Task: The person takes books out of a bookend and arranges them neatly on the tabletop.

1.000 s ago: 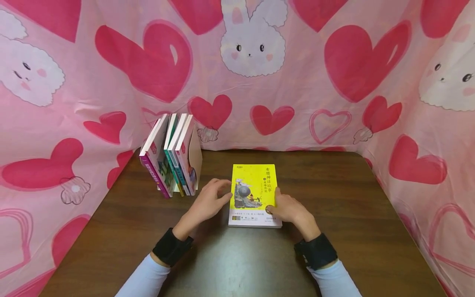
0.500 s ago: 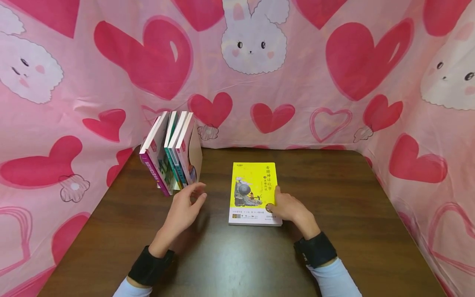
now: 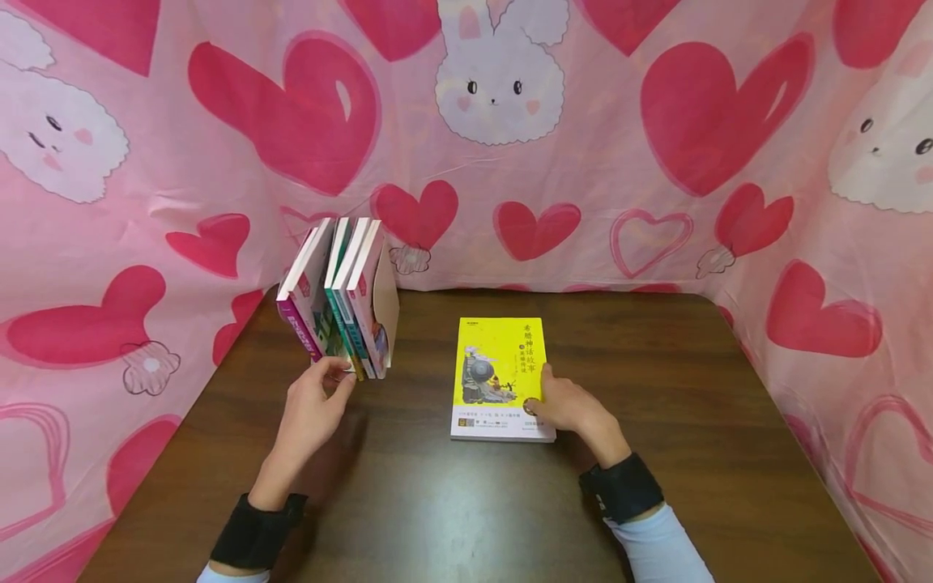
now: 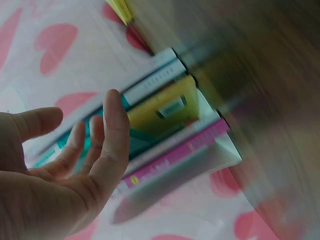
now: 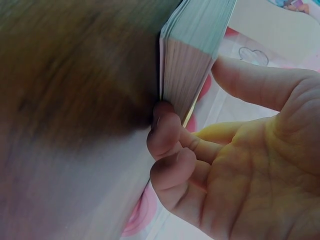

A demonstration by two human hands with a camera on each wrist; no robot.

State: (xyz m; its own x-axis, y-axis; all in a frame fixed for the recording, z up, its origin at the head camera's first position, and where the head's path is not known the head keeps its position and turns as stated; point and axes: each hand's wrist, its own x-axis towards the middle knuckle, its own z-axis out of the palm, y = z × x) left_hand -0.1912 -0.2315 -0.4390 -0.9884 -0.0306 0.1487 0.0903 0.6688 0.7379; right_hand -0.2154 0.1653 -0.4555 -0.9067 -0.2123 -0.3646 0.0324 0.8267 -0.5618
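Pinching the right edge of a yellow book, flat mid-scene on a brown table, between thumb and bent fingers of the right hand; holding the left hand half open, unladen, fingers loosely curved, just near of upright books at far left.

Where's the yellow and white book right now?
In the head view, the yellow and white book lies flat on the table, right of the standing books, with the right hand at its right edge.
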